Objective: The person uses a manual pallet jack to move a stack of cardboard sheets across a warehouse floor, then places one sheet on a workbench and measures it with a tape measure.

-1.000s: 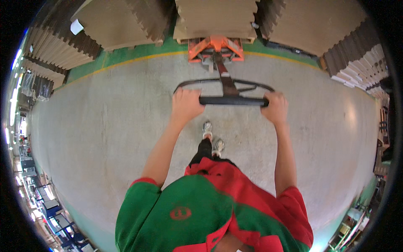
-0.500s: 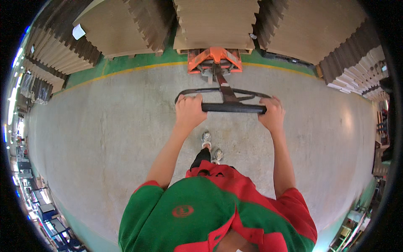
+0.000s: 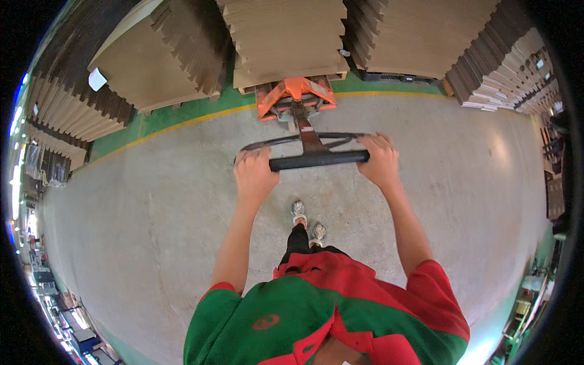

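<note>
Both my hands grip the black loop handle point(image 3: 319, 160) of an orange pallet jack point(image 3: 295, 88). My left hand point(image 3: 254, 173) is wrapped round the handle's left end, and my right hand point(image 3: 380, 159) round its right end. From the handle's middle a dark shaft point(image 3: 308, 132) runs away from me to the orange body. Beyond that body rises a tall stack of flat cardboard sheets point(image 3: 286, 39) on a wooden pallet; the jack's forks are hidden beneath it.
Further cardboard stacks stand left point(image 3: 146, 64) and right point(image 3: 426, 36) of the middle one. A yellow line point(image 3: 201, 119) borders the green floor strip under them. Grey concrete floor point(image 3: 152, 231) lies around my feet. Equipment point(image 3: 76, 319) shows along the left rim.
The jack, its handle and the stacks have shifted left and tilted slightly in the view. The jack's body appears a little nearer. Both hands keep their hold on the handle, and my feet have moved slightly.
</note>
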{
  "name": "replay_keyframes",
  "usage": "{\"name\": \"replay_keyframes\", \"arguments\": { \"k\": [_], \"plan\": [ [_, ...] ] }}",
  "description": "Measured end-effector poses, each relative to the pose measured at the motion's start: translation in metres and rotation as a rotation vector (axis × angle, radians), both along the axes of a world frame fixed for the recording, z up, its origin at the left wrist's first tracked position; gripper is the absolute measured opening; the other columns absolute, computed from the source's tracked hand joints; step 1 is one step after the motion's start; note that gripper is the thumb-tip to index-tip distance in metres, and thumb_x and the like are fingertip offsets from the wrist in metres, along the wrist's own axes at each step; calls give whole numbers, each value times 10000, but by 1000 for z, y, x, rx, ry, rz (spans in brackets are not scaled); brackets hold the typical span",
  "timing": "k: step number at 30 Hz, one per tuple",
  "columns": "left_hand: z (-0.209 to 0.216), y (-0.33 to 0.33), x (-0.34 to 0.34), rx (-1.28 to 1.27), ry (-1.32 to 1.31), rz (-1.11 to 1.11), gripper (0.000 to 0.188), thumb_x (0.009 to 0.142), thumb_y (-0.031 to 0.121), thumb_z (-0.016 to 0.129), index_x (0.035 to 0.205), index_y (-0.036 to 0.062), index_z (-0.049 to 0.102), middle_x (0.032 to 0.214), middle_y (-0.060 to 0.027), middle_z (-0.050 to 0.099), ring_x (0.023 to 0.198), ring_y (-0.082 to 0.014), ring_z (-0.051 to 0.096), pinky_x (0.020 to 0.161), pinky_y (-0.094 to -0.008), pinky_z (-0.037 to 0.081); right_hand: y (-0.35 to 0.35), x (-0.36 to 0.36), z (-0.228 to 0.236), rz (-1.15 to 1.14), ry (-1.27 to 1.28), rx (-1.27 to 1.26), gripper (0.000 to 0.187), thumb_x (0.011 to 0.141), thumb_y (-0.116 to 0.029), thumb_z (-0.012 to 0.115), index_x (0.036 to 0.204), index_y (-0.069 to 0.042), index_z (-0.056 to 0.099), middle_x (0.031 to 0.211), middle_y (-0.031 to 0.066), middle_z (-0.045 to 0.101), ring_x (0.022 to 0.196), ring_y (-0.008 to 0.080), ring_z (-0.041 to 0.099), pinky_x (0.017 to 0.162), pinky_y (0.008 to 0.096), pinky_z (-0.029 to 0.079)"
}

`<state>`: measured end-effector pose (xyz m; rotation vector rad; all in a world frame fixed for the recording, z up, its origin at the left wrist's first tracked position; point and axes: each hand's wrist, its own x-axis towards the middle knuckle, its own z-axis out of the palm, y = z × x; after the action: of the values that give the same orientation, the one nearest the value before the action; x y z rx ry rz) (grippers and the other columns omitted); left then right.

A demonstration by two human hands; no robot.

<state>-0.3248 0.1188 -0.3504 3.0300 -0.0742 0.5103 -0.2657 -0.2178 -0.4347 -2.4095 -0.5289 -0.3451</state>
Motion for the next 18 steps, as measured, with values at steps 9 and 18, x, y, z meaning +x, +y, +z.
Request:
{"name": "replay_keyframes", "arguments": {
  "k": [9, 18],
  "plan": [
    [-117, -12, -223, -176, 1190, -103, 359, 658, 292, 789, 948, 89, 730, 900, -151, 715, 885, -327, 686, 829, -436, 519, 1, -209, -102, 457, 811, -603, 274, 692, -279, 691, 844, -51, 713, 894, 190, 702, 920, 351, 667, 914, 490, 495],
    [-6, 10, -19, 63, 462, 75, 242, 749, 282, 691, 901, 96, 720, 841, -157, 699, 836, -345, 675, 776, -476, 531, 8, -7, 25, 59, 269, -285, 217, 689, -245, 711, 857, -109, 719, 855, 135, 696, 869, 334, 669, 758, 476, 535]
  ]
}}
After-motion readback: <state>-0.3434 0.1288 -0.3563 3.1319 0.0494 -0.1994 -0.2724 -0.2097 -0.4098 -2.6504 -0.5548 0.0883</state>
